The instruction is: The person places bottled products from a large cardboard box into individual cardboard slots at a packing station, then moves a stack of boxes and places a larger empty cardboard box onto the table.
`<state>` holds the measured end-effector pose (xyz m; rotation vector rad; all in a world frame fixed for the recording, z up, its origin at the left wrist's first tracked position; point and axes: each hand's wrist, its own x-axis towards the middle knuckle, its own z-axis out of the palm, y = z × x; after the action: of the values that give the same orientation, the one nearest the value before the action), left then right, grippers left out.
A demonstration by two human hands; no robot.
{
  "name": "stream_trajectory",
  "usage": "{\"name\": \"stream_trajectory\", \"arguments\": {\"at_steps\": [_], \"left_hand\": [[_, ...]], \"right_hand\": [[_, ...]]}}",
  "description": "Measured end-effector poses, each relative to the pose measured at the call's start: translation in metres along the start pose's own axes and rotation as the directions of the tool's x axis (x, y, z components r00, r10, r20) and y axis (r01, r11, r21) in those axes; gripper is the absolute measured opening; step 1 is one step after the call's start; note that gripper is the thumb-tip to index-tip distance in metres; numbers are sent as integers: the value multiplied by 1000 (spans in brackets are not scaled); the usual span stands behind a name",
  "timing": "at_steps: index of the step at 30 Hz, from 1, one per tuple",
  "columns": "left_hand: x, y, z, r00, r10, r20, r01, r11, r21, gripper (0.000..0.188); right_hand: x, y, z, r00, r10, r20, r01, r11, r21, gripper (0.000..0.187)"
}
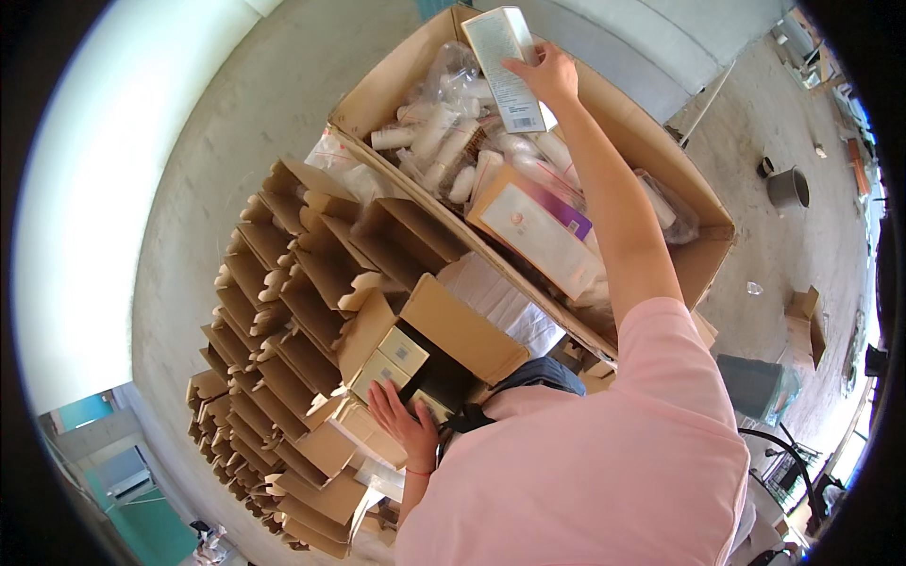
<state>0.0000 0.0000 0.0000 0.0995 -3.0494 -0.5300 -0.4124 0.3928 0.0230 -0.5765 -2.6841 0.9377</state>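
Observation:
My right hand (549, 72) grips the side of a tall pale carton (505, 71), holding it over the far part of a big cardboard box (429, 174). Below it in that box lie white tubes and bottles (439, 132) in clear plastic bags, and a white-and-orange carton (543, 236) with a purple one beside it. My left hand (404, 420), fingers spread, rests at a smaller open cardboard box (462, 325). Inside that box stand several small cream cartons (401, 351), and the fingertips touch or nearly touch them.
Many rows of folded brown cardboard partitions (302, 311) are stacked at left. On the concrete floor at right are a dark bucket (788, 188), an open small cardboard box (804, 325) and a grey-green bin (755, 382).

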Motion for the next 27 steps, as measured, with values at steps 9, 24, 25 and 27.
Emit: {"name": "stream_trajectory", "arguments": {"at_steps": [9,24,25,27], "left_hand": [[0,-1,-3,1000,0,-23,0,1000,-17,57],[-4,-14,6,992,48,-116,-50,999,-10,55],[-3,-14,3,995,39,-90,-38,999,20,55],[0,-8,-4,997,29,-78,-31,999,-28,55]], "right_hand": [[-131,44,-8,978,-186,92,174,977,123,69],[-241,71,-25,926,-136,351,293,847,-443,98],[-241,62,-32,925,-95,369,267,852,-450,96],[-241,72,-40,956,-211,205,161,958,239,88]]}}
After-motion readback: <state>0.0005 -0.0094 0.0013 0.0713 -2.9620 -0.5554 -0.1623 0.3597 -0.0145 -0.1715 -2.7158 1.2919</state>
